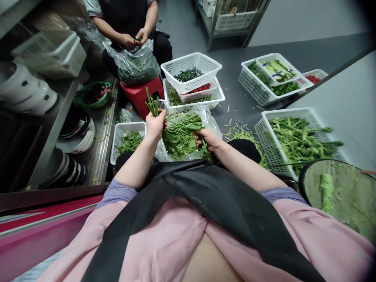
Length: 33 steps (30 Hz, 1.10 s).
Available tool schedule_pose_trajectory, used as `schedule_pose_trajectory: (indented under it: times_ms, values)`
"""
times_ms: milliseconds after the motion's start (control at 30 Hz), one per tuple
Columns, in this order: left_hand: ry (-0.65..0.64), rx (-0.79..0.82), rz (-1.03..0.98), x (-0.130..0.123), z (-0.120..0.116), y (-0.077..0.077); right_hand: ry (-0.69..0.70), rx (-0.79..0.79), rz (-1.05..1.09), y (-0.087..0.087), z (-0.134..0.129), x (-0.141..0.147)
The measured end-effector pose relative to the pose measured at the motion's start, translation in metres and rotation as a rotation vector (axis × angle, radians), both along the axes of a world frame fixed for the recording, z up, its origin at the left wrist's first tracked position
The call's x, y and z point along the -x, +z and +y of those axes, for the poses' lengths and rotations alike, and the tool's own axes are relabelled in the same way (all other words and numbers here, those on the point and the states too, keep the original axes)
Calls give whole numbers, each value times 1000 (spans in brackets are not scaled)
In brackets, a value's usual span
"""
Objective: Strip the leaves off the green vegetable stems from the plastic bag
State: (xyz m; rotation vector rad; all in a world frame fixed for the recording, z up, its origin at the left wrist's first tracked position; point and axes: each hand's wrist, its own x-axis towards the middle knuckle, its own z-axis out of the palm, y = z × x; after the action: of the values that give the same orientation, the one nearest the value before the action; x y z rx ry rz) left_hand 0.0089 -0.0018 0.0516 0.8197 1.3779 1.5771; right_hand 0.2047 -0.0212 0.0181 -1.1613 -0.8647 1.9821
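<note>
My left hand (pixel 155 126) is closed around a bunch of leafy greens (pixel 152 102), whose cut stems stick up above the fist and whose leaves hang down below it. On the other side, my right hand (pixel 208 140) has its fingers curled around some green leaves. Whether these belong to the same bunch I cannot tell. Under both hands a clear plastic bag (pixel 210 117) lies open in my lap, with more loose greens (pixel 186 133) in it. A small white basket (pixel 129 126) of picked greens stands by my left forearm.
Opposite sits a co-worker with a bagful of greens (pixel 138 64) on a red stool (pixel 141 96). White baskets (pixel 190 84) of green and red chillies are stacked ahead. Right are a basket of thick stems (pixel 302 137), floor scraps (pixel 242 135) and a round board (pixel 340 192); left, a metal shelf (pixel 100 156).
</note>
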Motion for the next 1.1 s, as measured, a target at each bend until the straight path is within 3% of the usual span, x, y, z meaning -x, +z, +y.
schedule_pose_trajectory:
  times_ms: [133,300,467,533,667,833,933,1100]
  values:
    - [-58,-15,11,0,-3,-2,-80,-62,-26,-1,0,-7]
    - [-152,31,-94,-9,-11,3,20,24,20,-9,1,-22]
    - [3,-47,-86,-3,-13,15,-241,128,39,-19,10,-47]
    - [14,-67,-97,4,-11,20,-284,153,57,-22,15,-58]
    - [-196,-33,-124,5,-9,19,-143,160,77,-24,24,-53]
    - [-416,17,-182,-14,-11,2,164,115,170,-12,28,-8]
    - [-447,17,-158,-19,-11,-5,266,42,125,-1,24,7]
    - [-369,44,-50,-20,-9,-11,253,-94,5,6,13,7]
